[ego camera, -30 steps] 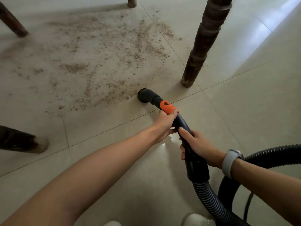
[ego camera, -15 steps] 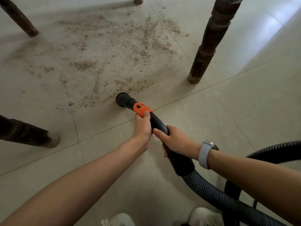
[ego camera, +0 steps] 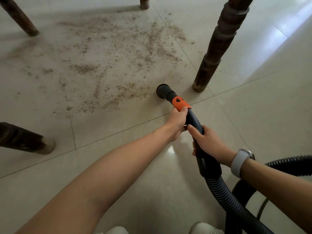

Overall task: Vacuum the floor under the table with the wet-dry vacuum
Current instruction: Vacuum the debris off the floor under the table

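A black vacuum nozzle (ego camera: 163,91) with an orange collar (ego camera: 180,103) rests its round mouth on the pale tiled floor, at the near right edge of a wide scatter of brown crumbs (ego camera: 118,65). My left hand (ego camera: 177,123) grips the tube just behind the orange collar. My right hand (ego camera: 207,142), with a grey watch on the wrist, holds the black handle lower down. The ribbed black hose (ego camera: 224,195) runs from the handle toward the bottom right.
Dark wooden table legs stand around the dirt: a turned one (ego camera: 217,43) just right of the nozzle, one at far left (ego camera: 20,17), one at the top (ego camera: 144,2), one at near left (ego camera: 27,139). White shoes (ego camera: 204,228) show at the bottom edge.
The nozzle swept left along the crumbs' near edge half a second ago, then came back right beside the turned leg. Both hands kept their hold on the tube.
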A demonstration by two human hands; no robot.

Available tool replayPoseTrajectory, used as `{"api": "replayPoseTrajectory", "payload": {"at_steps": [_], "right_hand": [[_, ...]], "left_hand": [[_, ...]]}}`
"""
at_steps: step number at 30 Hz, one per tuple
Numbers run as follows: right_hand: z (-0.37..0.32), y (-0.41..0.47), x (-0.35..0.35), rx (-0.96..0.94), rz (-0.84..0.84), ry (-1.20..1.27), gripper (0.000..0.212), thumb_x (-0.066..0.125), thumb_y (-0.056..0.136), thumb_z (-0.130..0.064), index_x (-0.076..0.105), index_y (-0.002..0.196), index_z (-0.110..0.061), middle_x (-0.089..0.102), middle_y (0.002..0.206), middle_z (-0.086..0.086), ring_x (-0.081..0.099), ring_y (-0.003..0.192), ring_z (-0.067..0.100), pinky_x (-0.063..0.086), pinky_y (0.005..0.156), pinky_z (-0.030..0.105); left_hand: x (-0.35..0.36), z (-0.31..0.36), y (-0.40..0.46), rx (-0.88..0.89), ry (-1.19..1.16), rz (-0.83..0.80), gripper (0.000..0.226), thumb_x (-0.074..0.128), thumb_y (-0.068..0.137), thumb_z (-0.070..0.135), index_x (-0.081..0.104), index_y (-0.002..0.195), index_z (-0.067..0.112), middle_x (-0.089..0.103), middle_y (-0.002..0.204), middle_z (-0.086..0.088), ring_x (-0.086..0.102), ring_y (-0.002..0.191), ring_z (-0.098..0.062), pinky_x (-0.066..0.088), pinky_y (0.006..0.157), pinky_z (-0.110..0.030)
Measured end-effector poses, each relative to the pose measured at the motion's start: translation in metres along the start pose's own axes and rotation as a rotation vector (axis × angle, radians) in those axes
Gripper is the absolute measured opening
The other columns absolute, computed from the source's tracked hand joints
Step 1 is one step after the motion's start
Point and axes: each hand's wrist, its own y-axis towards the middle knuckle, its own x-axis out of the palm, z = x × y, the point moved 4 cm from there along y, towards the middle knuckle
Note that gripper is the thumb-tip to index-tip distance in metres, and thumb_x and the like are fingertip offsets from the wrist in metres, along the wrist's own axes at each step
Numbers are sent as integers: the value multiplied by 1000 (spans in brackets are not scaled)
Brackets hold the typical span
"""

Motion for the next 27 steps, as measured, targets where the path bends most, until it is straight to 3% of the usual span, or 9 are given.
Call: {"api": "replayPoseTrajectory", "payload": {"at_steps": [5,17,24,27], "right_hand": [[-10,7,17,28,-110,146,33,48,95,-41,46,84,-11,58,58,6,61,48,24,50,50,28],[-17,-3,61,23,-261,139,32,48,96,-38,46,88,-7,56,58,7,60,47,23,52,52,31],[-33,-7,97,-2,-333,68,32,49,95,-38,48,89,-7,58,56,5,61,49,24,52,53,30],[-40,-6,115,-18,-363,10,34,49,95,-40,50,95,-6,59,58,5,62,50,23,54,56,31]], "left_hand": [[-19,12,5,31,78,103,40,38,100,26,32,135,8,50,131,-16,55,102,-26,49,61,-30],[-78,-1,-13,44,127,205,42,40,99,29,30,136,12,53,129,-11,56,112,-29,50,93,-46],[-121,2,-31,78,69,318,38,39,99,25,32,133,10,53,113,-6,55,104,-25,50,94,-45],[-142,3,-39,94,35,355,39,39,100,25,31,135,10,52,119,-6,54,107,-24,49,95,-45]]}}
